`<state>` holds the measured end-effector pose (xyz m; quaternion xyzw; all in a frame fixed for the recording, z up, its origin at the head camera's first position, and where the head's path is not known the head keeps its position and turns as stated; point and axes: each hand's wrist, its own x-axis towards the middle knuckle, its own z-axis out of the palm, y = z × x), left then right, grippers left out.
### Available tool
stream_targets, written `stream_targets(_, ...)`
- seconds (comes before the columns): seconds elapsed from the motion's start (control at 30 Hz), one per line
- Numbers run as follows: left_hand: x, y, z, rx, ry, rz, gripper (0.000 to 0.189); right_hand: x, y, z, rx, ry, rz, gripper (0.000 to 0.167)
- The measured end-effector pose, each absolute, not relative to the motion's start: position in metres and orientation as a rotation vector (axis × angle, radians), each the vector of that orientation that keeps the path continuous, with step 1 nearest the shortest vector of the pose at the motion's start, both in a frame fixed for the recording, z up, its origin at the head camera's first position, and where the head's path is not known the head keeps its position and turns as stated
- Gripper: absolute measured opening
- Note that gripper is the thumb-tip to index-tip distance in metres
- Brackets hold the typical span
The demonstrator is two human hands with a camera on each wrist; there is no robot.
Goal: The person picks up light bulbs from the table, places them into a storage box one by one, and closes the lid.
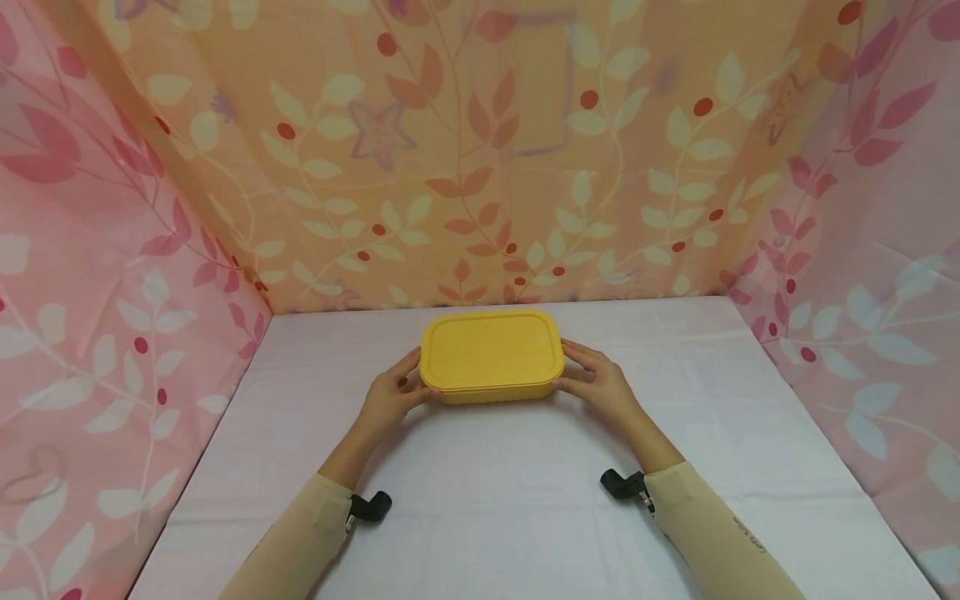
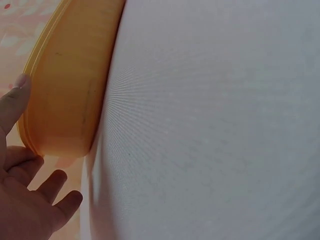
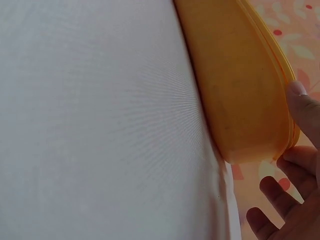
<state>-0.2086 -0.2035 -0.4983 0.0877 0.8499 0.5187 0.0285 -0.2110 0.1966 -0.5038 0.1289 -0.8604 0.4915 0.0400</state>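
A yellow plastic food container (image 1: 492, 350) with its lid on sits on the white cloth, rectangular with rounded corners. My left hand (image 1: 389, 395) holds its left end, thumb at the front corner and fingers along the side. At the opposite end my right hand (image 1: 600, 385) grips it in the same way. In the left wrist view, the thumb and index finger of the left hand (image 2: 30, 200) pinch the lid's rim, other fingers spread off the wall. The right wrist view has the right hand (image 3: 295, 195) likewise at the rim. The container's inside is hidden.
A white cloth (image 1: 495, 500) covers the table. Behind it hangs an orange leaf-patterned curtain (image 1: 465, 167), with pink patterned curtains on the left (image 1: 112, 292) and right (image 1: 862, 275). Black camera mounts (image 1: 371, 506) stick out from both sleeves.
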Motion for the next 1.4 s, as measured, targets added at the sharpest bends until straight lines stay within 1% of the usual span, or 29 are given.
stream_targets(0.23,-0.208,-0.204,-0.495,0.281,2.638,1.596,0.092,-0.213,0.196,-0.501,0.404,-2.642,1.492,0.079)
stream_targets(0.63,-0.210,-0.203,-0.494,0.265,2.674,1.545,0.094,-0.217,0.197,-0.499,0.447,-2.674,1.440,0.081)
stream_targets(0.83,-0.207,-0.202,-0.493,0.241,2.681,1.521,0.092,-0.213,0.197,-0.499,0.470,-2.699,1.363,0.080)
stream_targets(1.13,-0.199,-0.203,-0.487,0.281,2.747,1.483,0.077,-0.204,0.202,-0.493,0.523,-2.734,1.128,0.066)
stream_targets(1.4,-0.196,-0.204,-0.486,0.273,2.781,1.454,0.071,-0.200,0.204,-0.492,0.584,-2.732,1.042,0.058)
